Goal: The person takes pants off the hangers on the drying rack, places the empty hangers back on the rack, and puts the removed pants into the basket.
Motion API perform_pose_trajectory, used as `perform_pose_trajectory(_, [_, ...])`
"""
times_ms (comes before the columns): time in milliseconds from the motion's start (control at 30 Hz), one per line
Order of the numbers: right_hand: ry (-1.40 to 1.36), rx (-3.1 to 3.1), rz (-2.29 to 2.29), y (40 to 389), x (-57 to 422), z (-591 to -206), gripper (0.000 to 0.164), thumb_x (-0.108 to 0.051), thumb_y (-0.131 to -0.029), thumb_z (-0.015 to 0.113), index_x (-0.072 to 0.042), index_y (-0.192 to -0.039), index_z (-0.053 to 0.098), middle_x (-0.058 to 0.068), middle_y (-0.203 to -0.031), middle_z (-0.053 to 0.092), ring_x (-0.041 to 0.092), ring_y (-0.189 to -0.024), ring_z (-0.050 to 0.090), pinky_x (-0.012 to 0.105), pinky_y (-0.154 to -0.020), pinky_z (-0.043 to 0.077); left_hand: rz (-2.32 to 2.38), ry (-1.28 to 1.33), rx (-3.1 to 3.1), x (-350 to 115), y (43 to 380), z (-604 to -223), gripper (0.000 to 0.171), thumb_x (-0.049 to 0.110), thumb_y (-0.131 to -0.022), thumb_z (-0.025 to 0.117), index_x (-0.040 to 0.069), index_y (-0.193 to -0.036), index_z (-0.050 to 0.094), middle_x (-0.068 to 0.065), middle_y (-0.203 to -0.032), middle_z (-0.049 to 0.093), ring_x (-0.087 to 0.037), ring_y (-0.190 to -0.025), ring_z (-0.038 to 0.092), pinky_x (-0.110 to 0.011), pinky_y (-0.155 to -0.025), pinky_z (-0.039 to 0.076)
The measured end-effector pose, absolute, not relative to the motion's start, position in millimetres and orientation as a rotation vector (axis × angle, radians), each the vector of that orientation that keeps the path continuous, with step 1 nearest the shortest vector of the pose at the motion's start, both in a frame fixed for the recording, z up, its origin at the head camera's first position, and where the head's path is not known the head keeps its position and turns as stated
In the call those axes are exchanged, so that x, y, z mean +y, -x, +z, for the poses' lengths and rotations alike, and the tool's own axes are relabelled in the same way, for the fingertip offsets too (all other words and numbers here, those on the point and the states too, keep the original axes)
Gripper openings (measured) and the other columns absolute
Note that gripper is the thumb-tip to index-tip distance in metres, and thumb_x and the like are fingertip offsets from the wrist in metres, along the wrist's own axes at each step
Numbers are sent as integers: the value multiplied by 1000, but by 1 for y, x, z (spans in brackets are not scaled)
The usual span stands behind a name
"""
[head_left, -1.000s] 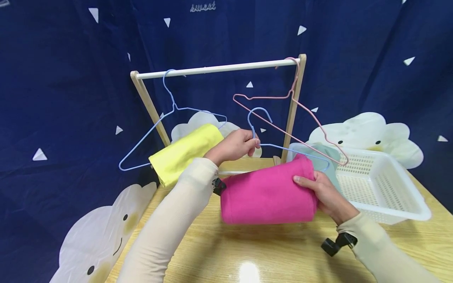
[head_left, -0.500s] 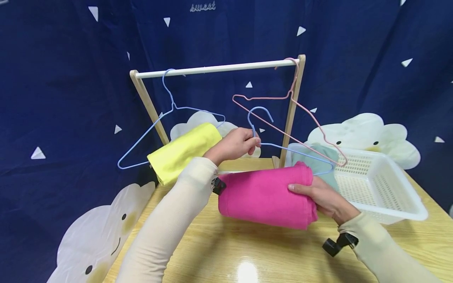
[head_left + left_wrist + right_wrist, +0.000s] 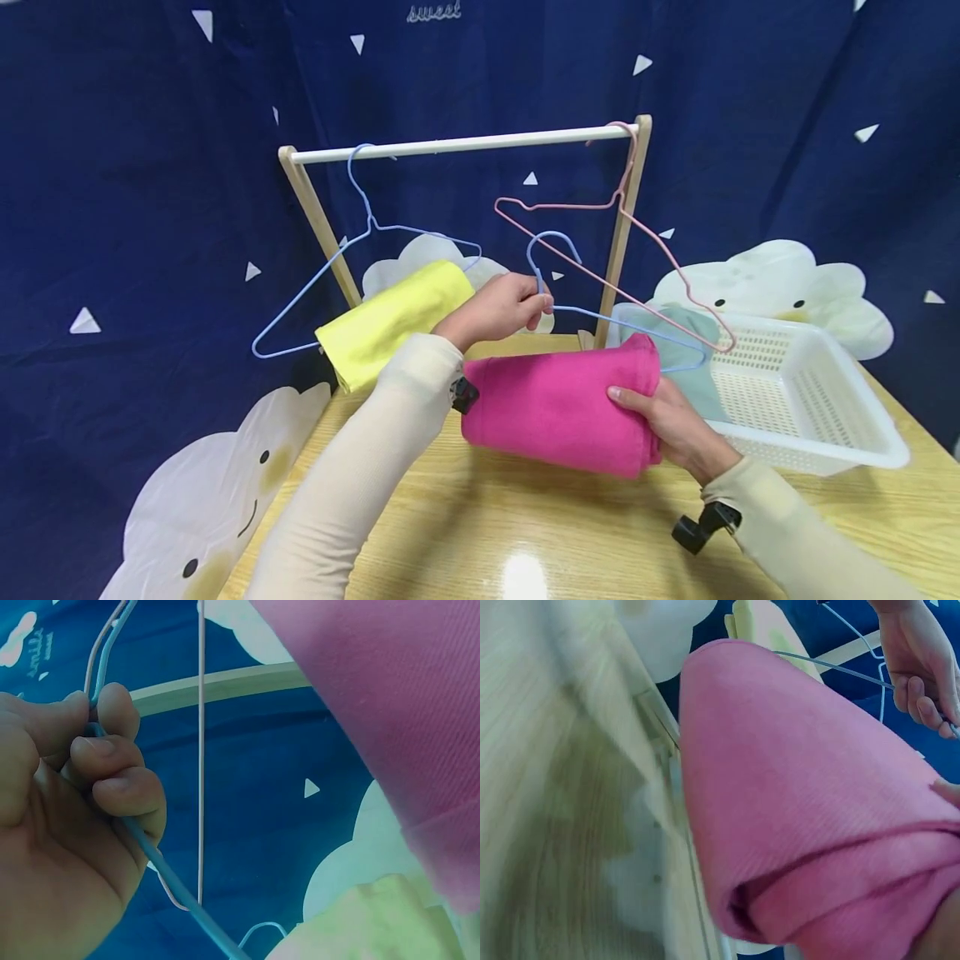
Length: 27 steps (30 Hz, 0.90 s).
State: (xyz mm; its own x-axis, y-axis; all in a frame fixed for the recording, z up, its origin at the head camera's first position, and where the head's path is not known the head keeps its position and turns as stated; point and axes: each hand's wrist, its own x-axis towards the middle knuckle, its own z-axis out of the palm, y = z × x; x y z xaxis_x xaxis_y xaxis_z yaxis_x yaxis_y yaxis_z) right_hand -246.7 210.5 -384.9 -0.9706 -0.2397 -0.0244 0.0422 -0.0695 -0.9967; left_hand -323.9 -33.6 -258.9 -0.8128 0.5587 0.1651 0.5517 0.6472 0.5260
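In the head view my left hand (image 3: 504,307) grips a blue hanger (image 3: 630,323) at the neck below its hook. A folded pink cloth (image 3: 558,408) hangs over the lower bar of that hanger. My right hand (image 3: 673,423) holds the cloth's right end, thumb on the front and the other fingers hidden behind it. The left wrist view shows the fingers (image 3: 124,787) of the left hand curled round the blue wire. From the right wrist view, the cloth (image 3: 802,780) appears folded in layers, with the left hand (image 3: 922,667) beyond it.
A white rail (image 3: 465,143) on wooden posts carries another blue hanger (image 3: 300,296) with a yellow cloth (image 3: 397,321) over it, and a pink hanger (image 3: 573,206) at the right. A white basket (image 3: 825,400) with a grey-green cloth (image 3: 693,379) stands on the wooden table (image 3: 450,533).
My right hand has shifted slightly left along the pink cloth, whose right end swung down and then lifted a little. The left hand stays nearly in place on the hanger.
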Motion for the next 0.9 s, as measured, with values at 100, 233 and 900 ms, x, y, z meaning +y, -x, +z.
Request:
perform_pose_trajectory(100, [229,2017,-2177,246,207,-387,14,-9,-96,59,-18,-106,56,-11,-93,67,5,-85,68,25,-77,57,886,-958,2844,-33,324,-261,28,23,-104,51,9,-83,64,1,-70,64,-11,-65,46,-21,-63,37])
perform_pose_trajectory(233, [244,2016,-2199,245,205,-387,14,-8,-96,58,-18,-105,56,-11,-93,67,5,-84,68,25,-76,57,889,-964,2843,-34,323,-261,26,22,-103,52,10,-84,65,3,-67,62,-11,-64,44,-20,-62,36])
perform_pose_trajectory(900, [323,1958,-2263,243,213,-379,15,-8,-98,55,-19,-108,55,-11,-96,68,5,-86,69,25,-77,57,971,-978,2797,-40,326,-266,31,21,-103,52,10,-78,68,1,-76,65,-11,-60,47,-21,-62,39])
